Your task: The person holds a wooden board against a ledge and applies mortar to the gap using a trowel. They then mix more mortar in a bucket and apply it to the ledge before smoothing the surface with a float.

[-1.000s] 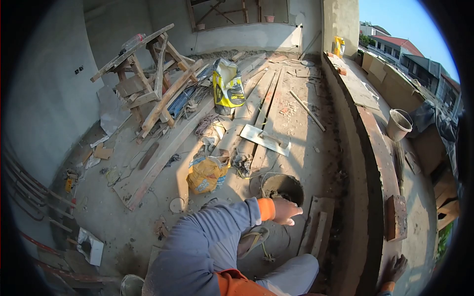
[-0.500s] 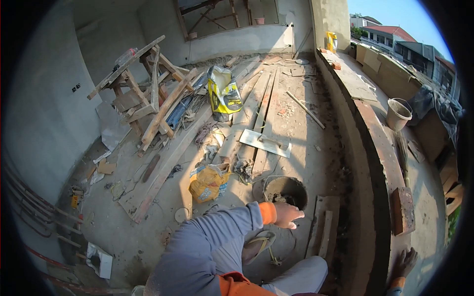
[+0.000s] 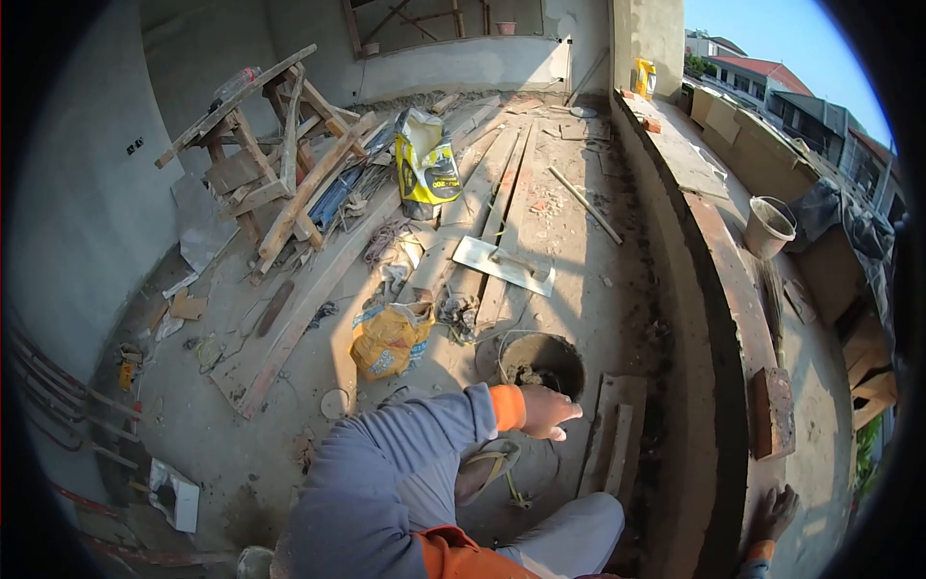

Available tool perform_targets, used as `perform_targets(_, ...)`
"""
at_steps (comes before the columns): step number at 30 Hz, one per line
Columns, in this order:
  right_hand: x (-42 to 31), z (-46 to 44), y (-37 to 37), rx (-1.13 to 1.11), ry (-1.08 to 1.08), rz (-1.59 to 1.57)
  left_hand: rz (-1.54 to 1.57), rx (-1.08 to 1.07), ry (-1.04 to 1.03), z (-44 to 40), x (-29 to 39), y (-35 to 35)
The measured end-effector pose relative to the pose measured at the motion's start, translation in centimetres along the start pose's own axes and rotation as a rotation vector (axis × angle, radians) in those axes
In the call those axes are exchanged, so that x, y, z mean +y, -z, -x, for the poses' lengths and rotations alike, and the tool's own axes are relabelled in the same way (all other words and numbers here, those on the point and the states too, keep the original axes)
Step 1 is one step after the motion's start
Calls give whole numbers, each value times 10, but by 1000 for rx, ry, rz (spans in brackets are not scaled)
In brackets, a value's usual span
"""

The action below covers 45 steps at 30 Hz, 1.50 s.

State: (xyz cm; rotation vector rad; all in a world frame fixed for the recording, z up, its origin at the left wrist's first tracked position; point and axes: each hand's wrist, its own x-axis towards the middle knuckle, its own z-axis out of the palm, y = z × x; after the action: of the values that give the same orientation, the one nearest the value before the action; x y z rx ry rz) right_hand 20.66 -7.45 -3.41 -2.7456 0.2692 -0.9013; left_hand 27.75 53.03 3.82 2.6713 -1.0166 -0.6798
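Observation:
My left hand [image 3: 548, 413], at the end of a grey sleeve with an orange cuff, hovers at the near rim of a dark bucket [image 3: 569, 353]. Its fingers point right, apart from the thumb, and I see nothing in them. Greyish lumps lie inside the bucket, partly behind the hand. Over on the right, my right hand [image 3: 775, 513] rests on the low wall's ledge [image 3: 719, 253] with fingers spread. Just beyond its fingertips lies a brick [image 3: 773, 413]. A plastering float [image 3: 503, 265] lies on planks past the bucket.
A yellow-and-black bag [image 3: 427, 164] stands among the planks, with a crumpled yellow sack [image 3: 391, 340] nearer. A wooden trestle [image 3: 280, 154] is at the left. On the ledge are a pale bucket [image 3: 770, 228] and a brush [image 3: 772, 294]. Boards [image 3: 613, 434] lie along the wall's foot.
The view has shifted slightly, so most things sit a little further left and higher. My left hand stays by the bucket, and my right hand stays on the ledge.

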Motion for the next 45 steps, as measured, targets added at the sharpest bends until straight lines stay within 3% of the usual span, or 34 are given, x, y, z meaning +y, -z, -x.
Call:
perform_targets(3, 12, 0, -5, 40, 100, 78, 2, 3, 0, 3, 0, 3)
perform_targets(13, 2, -1, 1, -18, -28, -27, -3, 8, -10, -2, -2, -1)
perform_targets(18, 6, 1, -2, 48, 54, 97, -4, -24, 26, -1, 1, 4)
perform_targets(45, 10, -1, -3, 0, 0, -24, -29, 2, -21, -11, -2, -3)
